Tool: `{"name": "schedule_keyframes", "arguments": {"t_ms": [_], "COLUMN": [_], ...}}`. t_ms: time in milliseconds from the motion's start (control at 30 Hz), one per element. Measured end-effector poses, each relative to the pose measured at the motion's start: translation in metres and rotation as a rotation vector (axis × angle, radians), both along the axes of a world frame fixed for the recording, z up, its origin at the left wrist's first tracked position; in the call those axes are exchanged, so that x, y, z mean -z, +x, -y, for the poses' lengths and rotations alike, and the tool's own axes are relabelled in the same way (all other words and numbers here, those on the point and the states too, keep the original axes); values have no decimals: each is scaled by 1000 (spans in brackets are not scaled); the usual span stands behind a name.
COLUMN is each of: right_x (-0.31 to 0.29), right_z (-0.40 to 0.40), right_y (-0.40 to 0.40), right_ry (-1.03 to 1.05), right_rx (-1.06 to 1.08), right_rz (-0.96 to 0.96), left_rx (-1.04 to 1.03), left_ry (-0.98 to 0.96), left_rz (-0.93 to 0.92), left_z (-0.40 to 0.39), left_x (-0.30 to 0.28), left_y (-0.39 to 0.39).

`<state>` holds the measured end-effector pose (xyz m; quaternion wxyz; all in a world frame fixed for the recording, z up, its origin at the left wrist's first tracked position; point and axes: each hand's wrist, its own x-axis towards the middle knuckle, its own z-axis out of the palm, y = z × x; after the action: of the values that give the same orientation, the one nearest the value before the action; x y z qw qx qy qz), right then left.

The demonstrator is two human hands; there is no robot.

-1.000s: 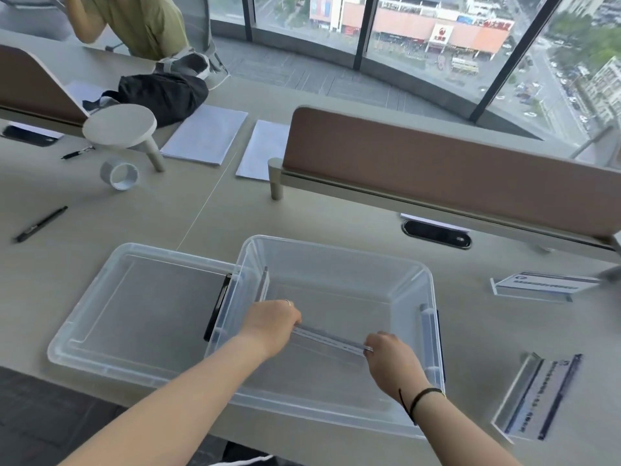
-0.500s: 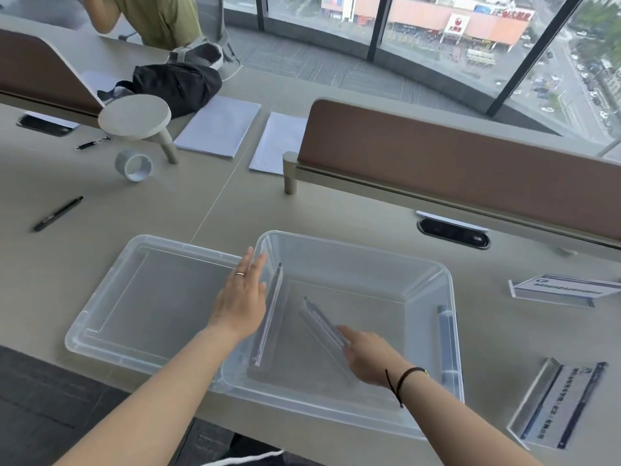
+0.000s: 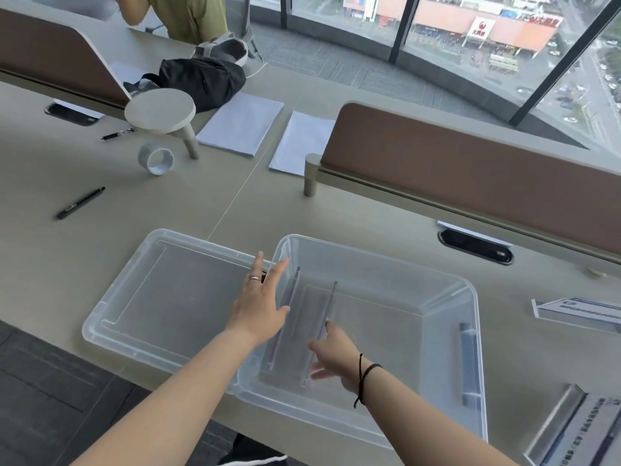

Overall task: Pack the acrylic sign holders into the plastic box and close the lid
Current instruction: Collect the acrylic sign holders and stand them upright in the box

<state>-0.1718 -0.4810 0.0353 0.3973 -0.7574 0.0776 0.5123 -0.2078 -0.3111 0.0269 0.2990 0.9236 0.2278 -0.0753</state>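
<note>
The clear plastic box (image 3: 373,255) stands open on the desk in front of me, and its lid (image 3: 158,297) lies flat just to its left. Two acrylic sign holders stand on edge in the box's left part. One acrylic sign holder (image 3: 288,297) leans near the left wall. The second acrylic sign holder (image 3: 327,311) stands parallel to it, a little to the right. My left hand (image 3: 260,306) hovers with fingers spread over the box's left rim. My right hand (image 3: 336,356) grips the near end of the second holder inside the box. Two more sign holders (image 3: 578,312) (image 3: 578,428) lie on the desk to the right.
A brown desk divider (image 3: 470,183) runs behind the box, with a cable port (image 3: 475,246) below it. To the far left lie a tape roll (image 3: 156,158), a pen (image 3: 80,203), white papers (image 3: 240,127) and a black bag (image 3: 201,80). A person sits at the far desk.
The holder I held crosswise with both hands has swung to stand lengthwise beside the first one. My left hand let go and moved to the left rim. The camera shifted.
</note>
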Motion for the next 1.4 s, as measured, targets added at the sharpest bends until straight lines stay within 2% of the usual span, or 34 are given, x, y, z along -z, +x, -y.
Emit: {"name": "schedule_keyframes", "arguments": {"t_ms": [200, 1267, 1333, 1400], "right_x": [2, 2, 6, 8], "right_z": [-16, -25, -24, -23], "right_y": [0, 6, 7, 7], "right_ry": [20, 34, 28, 25], "right_rx": [17, -39, -36, -38], "right_rz": [-13, 16, 11, 1], "left_rx": [-45, -23, -16, 17], "left_ry": [-88, -87, -55, 110], "left_rz": [40, 115, 107, 60], "left_z": [-1, 0, 0, 2], "left_x": [3, -1, -2, -2], "left_y": [1, -1, 0, 3]}}
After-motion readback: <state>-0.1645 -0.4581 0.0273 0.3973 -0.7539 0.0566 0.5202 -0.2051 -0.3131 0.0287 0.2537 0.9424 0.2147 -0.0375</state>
